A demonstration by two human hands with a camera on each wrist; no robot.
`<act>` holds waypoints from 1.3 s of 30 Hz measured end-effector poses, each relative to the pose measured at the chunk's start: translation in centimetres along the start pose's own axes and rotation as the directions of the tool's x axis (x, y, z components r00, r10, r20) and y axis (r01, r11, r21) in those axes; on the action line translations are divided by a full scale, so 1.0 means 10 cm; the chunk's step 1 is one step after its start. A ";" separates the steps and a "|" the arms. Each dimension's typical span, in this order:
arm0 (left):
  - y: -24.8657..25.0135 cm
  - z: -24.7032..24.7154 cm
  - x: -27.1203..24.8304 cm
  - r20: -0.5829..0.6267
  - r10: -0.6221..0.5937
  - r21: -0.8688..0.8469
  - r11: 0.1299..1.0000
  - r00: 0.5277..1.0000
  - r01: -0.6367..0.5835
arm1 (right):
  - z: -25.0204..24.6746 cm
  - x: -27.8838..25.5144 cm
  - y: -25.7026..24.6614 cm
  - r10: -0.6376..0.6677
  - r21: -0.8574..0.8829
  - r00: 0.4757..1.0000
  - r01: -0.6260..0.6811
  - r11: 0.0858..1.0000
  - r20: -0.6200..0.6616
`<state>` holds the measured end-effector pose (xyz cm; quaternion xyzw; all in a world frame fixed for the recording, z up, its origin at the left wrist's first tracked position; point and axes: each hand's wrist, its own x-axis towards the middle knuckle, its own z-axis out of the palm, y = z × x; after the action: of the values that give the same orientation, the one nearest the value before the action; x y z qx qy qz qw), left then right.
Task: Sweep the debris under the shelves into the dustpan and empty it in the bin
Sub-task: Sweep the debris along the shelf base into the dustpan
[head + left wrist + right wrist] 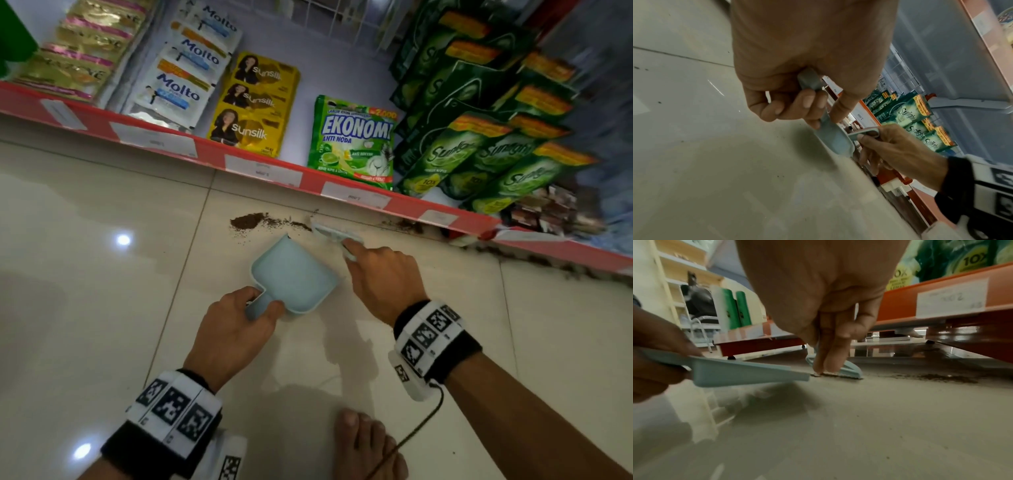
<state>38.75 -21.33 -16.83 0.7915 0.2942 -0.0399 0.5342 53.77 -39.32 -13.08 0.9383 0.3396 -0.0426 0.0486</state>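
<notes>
A light blue dustpan (pixel 294 274) sits low over the tiled floor, its mouth toward the shelf base. My left hand (pixel 263 301) grips its handle, fingers curled round the handle (pixel 812 81). My right hand (pixel 352 253) holds a small light blue brush (pixel 337 236), bristles down on the floor just right of the pan's lip. In the right wrist view the fingers (pixel 830 353) press on the brush (pixel 846 369), close to the dustpan (pixel 748 371). A pile of brown debris (pixel 248 221) lies left of the brush by the shelf edge. A thinner debris trail (pixel 941 378) lies beside the brush.
The red-edged bottom shelf (pixel 274 171) carries Sunsilk packets (pixel 253 102), an Ekonomi pouch (pixel 352 137) and Sunlight pouches (pixel 479 154). More dark debris (pixel 404 226) lies along the shelf base to the right. My bare foot (pixel 366 442) stands behind the hands, with a cable trailing from the right wristband.
</notes>
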 end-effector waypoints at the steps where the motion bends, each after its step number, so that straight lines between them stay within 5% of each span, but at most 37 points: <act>1: 0.00 0.01 0.00 0.000 0.005 0.003 1.000 1.000 -0.005 | -0.03 -0.05 -0.01 0.011 -0.002 0.998 -0.011 1.000 -0.064; 4: 0.00 0.06 0.02 0.000 0.028 -0.002 1.000 1.000 -0.028 | -0.11 -0.08 0.17 0.129 -0.022 0.969 -0.137 0.990 -0.212; 10: 0.07 0.22 0.07 0.020 0.078 0.005 0.997 0.997 -0.078 | -0.09 0.03 0.61 0.439 -0.082 0.893 -0.447 0.891 -0.100; 14: 0.14 0.33 0.10 0.041 0.105 0.049 0.993 0.994 -0.107 | 0.05 -0.06 0.49 0.315 0.037 0.945 -0.319 0.947 0.085; 18: 0.17 0.38 0.10 0.046 0.097 0.089 0.991 0.994 -0.100 | 0.04 -0.20 0.28 0.161 0.053 0.987 -0.161 0.986 0.006; 22: 0.16 0.41 0.10 0.071 0.073 0.081 0.994 0.995 -0.079 | -0.01 -0.12 0.51 0.319 -0.053 0.938 -0.328 0.943 -0.135; 27: 0.23 0.48 0.12 0.101 0.070 0.054 0.996 0.992 -0.076 | 0.10 -0.02 0.86 0.486 -0.088 0.867 -0.496 0.864 -0.109; 30: 0.30 0.56 0.13 0.137 0.069 0.006 0.997 0.988 -0.071 | 0.21 -0.07 0.85 0.452 -0.004 0.892 -0.453 0.892 -0.021; 34: 0.35 0.62 0.15 0.149 0.064 -0.007 0.998 0.987 -0.064 | 0.22 -0.24 0.64 0.228 0.084 0.973 -0.224 0.971 -0.043; 39: 0.34 0.61 0.18 0.149 0.062 0.025 0.997 0.987 -0.067 | 0.10 -0.14 0.78 0.312 0.011 0.920 -0.319 0.948 -0.236</act>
<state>43.48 -26.79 -17.32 0.8033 0.2273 -0.0856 0.5437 57.66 -46.25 -13.47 0.9784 0.1880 0.0816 0.0273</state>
